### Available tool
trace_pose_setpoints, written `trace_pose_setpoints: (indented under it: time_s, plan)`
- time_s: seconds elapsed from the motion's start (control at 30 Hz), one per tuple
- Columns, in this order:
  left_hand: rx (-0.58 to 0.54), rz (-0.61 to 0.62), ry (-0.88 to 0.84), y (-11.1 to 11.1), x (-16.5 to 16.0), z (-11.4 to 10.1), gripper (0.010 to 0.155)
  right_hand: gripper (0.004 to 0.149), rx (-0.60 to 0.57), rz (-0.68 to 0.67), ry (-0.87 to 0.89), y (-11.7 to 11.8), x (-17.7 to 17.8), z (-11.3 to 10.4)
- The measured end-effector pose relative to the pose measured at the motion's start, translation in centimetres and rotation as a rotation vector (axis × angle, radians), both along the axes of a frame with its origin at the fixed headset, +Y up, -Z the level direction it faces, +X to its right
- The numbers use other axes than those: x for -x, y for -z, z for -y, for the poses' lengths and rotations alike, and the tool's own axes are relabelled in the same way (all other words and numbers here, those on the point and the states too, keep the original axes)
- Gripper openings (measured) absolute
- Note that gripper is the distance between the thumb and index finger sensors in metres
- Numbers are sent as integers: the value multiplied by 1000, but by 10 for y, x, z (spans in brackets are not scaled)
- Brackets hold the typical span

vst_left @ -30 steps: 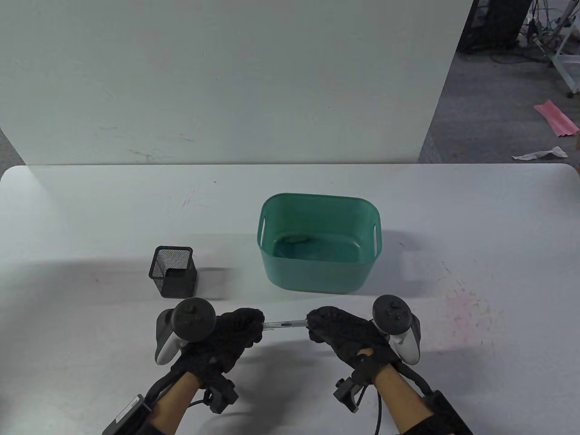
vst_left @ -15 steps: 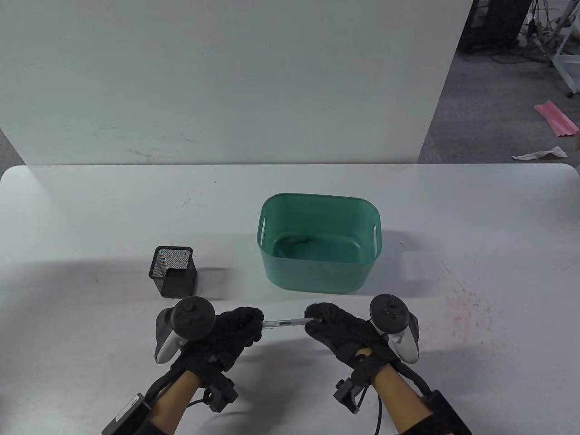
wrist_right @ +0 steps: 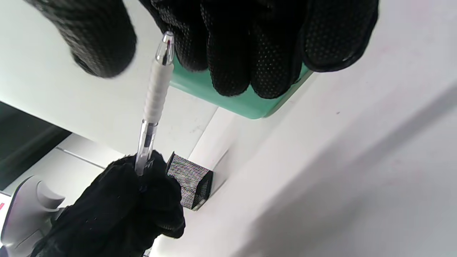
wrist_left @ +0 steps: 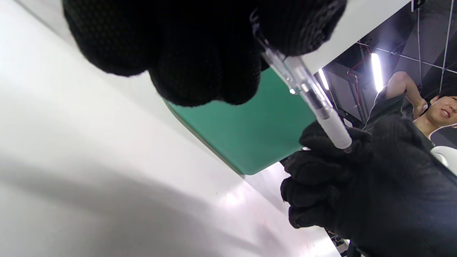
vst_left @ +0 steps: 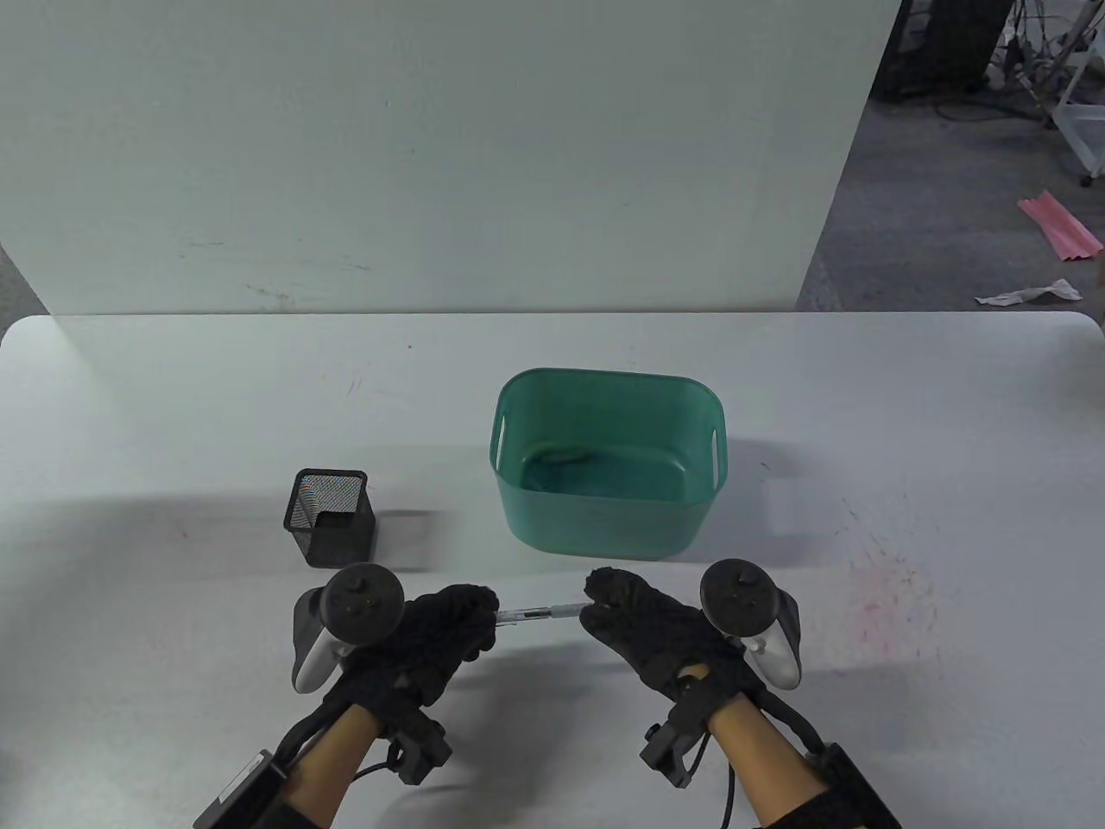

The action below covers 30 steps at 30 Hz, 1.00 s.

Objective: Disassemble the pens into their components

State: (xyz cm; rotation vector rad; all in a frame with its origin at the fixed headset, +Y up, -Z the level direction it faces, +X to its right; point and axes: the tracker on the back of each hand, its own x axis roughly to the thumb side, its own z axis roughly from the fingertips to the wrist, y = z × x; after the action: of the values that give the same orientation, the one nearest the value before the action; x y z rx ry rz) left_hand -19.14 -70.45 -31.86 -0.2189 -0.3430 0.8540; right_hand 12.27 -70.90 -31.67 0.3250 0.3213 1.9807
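One pen (vst_left: pixel 539 613) with a clear barrel and a white ribbed grip hangs level above the table's front edge, held at both ends. My left hand (vst_left: pixel 479 617) grips the clear barrel end, its fingers curled round it (wrist_left: pixel 250 43). My right hand (vst_left: pixel 604 609) pinches the tip end beyond the white grip. In the right wrist view the clear cone tip of the pen (wrist_right: pixel 153 100) shows between the thumb and the other fingertips. In the left wrist view the pen (wrist_left: pixel 310 96) runs from the left fingers into the right hand (wrist_left: pixel 357 171).
A green plastic basket (vst_left: pixel 604 518) stands just behind the hands, with a dark smudge on its floor that I cannot make out. A black mesh pen holder (vst_left: pixel 332 518) stands to the left of it. A white panel rises behind the table.
Both hands drifted slightly left and a little farther from me with the pen. The right fingertips shifted a little on the tip end. The pen remains in one piece.
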Motion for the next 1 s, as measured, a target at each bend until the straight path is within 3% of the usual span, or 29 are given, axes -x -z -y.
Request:
trace_pose_setpoints:
  time_s: [0.1,0.23,0.4,0.53,0.63,0.8,0.93,1.0]
  plan:
    - [-8,17,2,-2,-3,-1,46,52,47,54,77,0,0,3]
    - [-3,13,-8,-1,0,0,45,42,-32,-1,61,1,2,-3]
    - [1,9,-24,-1,1,0,45,65,-67,20,1,-1,1,-3]
    - [4,13,-26,-2,-1,0,45,53,-5,18,29,-1,2,1]
    - [0,11,-18,-2,0,1,46,44,-52,1,67,0,3,-3]
    - [22,3,-54,-1,2,2,45,66,-60,26,8,-3,-1,-4]
    - [44,9,-75,-1,2,4,46,59,4,41,57,-1,-2,0]
    - [50,11,-77,0,1,4,46,48,-22,38,64,-1,0,-2]
